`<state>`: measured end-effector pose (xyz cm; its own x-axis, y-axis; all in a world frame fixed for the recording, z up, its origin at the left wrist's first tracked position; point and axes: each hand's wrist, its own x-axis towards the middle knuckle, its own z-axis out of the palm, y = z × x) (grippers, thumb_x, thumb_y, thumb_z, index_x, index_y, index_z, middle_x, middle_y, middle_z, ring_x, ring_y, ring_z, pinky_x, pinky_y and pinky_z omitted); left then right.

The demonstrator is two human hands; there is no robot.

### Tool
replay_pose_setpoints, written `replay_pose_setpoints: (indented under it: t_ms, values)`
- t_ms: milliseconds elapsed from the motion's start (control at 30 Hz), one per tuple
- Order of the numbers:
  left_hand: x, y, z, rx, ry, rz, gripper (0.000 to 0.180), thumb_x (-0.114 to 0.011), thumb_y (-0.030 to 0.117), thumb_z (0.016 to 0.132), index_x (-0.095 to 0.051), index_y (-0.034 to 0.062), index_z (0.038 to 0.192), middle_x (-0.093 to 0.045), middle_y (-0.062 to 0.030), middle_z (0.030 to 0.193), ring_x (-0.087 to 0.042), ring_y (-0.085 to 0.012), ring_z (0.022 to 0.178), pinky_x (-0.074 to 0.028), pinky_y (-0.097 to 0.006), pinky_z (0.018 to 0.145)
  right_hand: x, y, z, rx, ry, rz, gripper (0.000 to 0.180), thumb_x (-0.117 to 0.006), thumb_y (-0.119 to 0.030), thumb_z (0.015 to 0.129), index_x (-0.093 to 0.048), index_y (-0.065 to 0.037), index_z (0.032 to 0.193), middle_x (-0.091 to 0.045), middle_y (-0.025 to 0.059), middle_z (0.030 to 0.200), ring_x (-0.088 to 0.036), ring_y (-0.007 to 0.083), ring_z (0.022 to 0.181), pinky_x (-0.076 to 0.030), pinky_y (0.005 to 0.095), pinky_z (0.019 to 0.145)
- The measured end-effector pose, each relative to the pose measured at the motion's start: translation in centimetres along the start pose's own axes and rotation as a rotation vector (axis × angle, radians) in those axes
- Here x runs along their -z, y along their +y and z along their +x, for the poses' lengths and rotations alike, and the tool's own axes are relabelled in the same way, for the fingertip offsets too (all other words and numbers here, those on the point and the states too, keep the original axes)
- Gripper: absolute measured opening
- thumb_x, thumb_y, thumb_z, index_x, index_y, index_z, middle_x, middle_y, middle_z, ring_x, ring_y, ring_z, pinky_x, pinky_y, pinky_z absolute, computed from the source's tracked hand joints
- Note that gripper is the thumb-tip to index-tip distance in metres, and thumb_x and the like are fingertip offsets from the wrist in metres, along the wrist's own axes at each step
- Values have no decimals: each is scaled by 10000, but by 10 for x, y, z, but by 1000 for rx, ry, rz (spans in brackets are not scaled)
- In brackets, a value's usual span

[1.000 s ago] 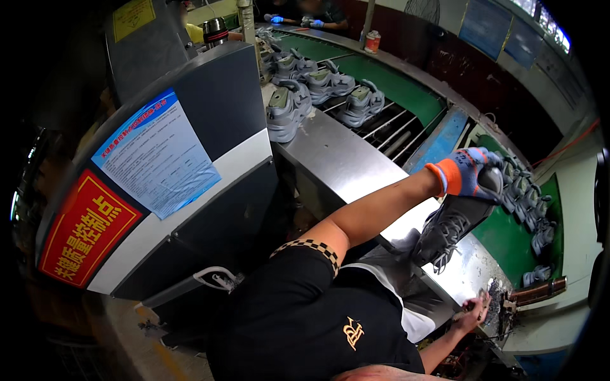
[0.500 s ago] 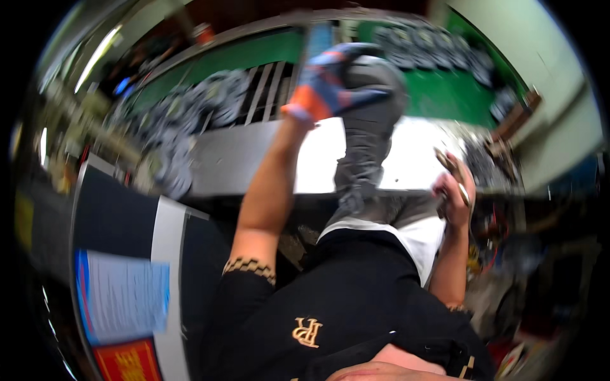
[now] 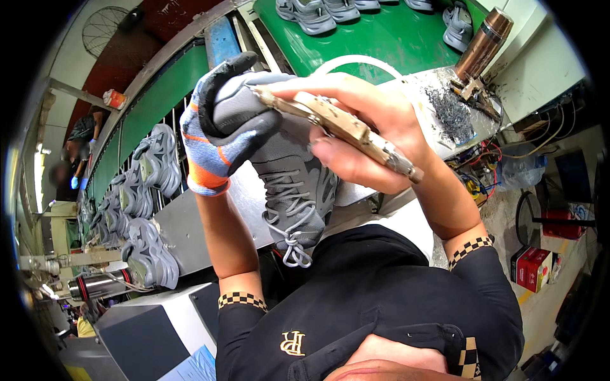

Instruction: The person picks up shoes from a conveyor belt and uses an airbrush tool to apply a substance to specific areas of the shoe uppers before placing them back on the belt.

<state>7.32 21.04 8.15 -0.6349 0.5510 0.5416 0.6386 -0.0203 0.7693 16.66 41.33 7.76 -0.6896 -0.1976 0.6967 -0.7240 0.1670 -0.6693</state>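
My left hand (image 3: 216, 130) wears a grey, blue and orange work glove. Its fingers wrap round one end of a grey lace-up sneaker (image 3: 293, 190), apparently the toe, since the tied lace hangs at the opposite end. The shoe is tilted, laces facing me. Bare, my right hand (image 3: 381, 127) closes on a long, worn, tan tool (image 3: 346, 130) whose exact kind I cannot make out. The tool's tip lies against the gripped end of the sneaker, close to the glove; whether it presses there cannot be told.
Grey sneakers (image 3: 152, 254) line the left side of the metal bench (image 3: 190, 219). More shoes stand on the green surface (image 3: 375, 38) beyond. At right are a copper-coloured flask (image 3: 486, 44) and a pile of dark shavings (image 3: 450, 113). A person (image 3: 82, 140) is far left.
My right hand has come up from low on the right to the shoe, bringing the tool. The gloved hand has moved left and nearer with the sneaker. The view has turned.
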Motion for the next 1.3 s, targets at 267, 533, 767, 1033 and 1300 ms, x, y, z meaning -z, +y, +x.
replay_pose_setpoints:
  t_ms: [267, 533, 767, 1033, 1300]
  values:
    - [15, -34, 28, 72, 23, -61, 550, -702, 84, 715, -541, -36, 1227, -624, -131, 1148, -608, -211, 1011, -468, -337, 922, -14, 56, -19, -126, 160, 263, 464, -541, 14, 795, -527, 21, 1258, -607, 135, 1161, -596, 190, 1015, -448, 289, 896]
    - [37, -91, 35, -2, 124, 144, 623, -638, 393, 789, -557, -42, 1228, -598, -151, 1210, -554, -235, 1112, -377, -339, 993, -42, 94, -69, -180, 288, 356, 492, -534, -44, 815, -449, 111, 1275, -580, 76, 642, -525, 100, 533, -432, 237, 512]
    - [55, -113, 28, 45, 162, 157, 591, -517, 416, 874, -540, -42, 1246, -589, -154, 1212, -550, -232, 1109, -387, -325, 976, -58, 103, -85, -186, 275, 264, 477, -573, -83, 774, -533, 71, 1224, -614, 58, 656, -565, 96, 552, -463, 233, 547]
    - [52, -128, 26, 184, 181, 10, 631, -449, 449, 902, -471, -41, 1300, -550, -165, 1245, -533, -260, 1139, -378, -364, 1004, -67, 108, -102, -236, 287, 292, 480, -579, -74, 785, -523, 58, 1242, -611, 52, 675, -556, 77, 564, -457, 218, 542]
    - [64, -139, 15, 363, 256, -236, 661, -435, 481, 908, -432, -23, 1335, -540, -179, 1248, -538, -283, 1136, -395, -407, 1004, -71, 114, -119, -258, 262, 300, 476, -575, -70, 797, -512, 51, 1253, -627, 52, 731, -564, 84, 599, -468, 232, 589]
